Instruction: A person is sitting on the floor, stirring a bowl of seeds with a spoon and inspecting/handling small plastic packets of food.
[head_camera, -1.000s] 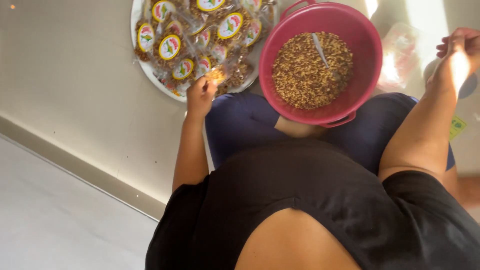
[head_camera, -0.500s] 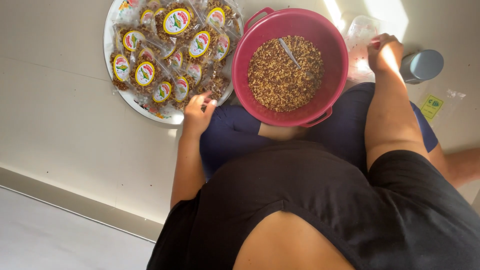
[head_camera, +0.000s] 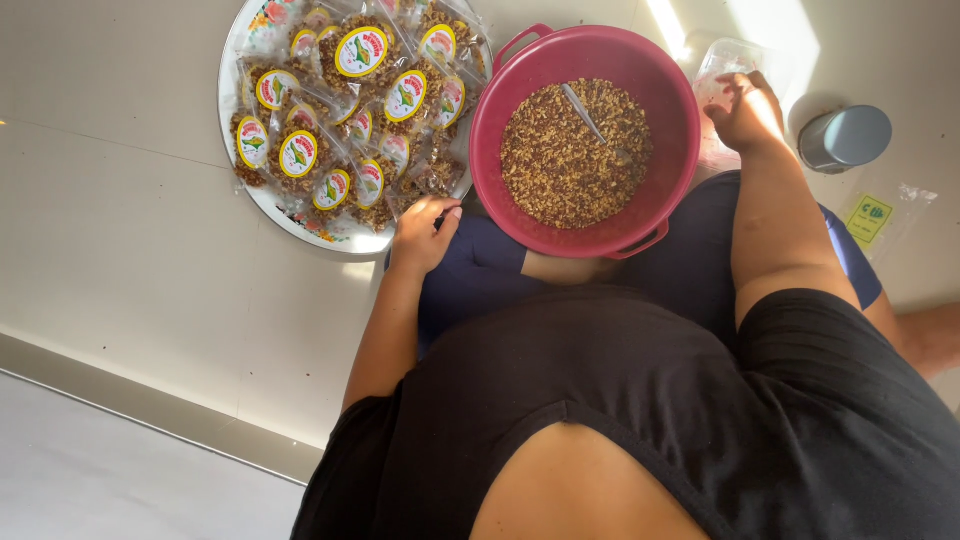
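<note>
Left hand (head_camera: 422, 232) at tray (head_camera: 262, 196) edge — pink basin (head_camera: 676, 150) beside

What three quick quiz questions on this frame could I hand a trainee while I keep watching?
1. True or false: a spoon lies in the pink basin of grain mix.
2. Which hand touches the clear bags?
3. The sealed packets sit on: A) round tray, B) basin, C) grey lidded cup.

Key: 1 true. 2 the right hand; the left hand rests at the tray's edge. 3 A.
</note>
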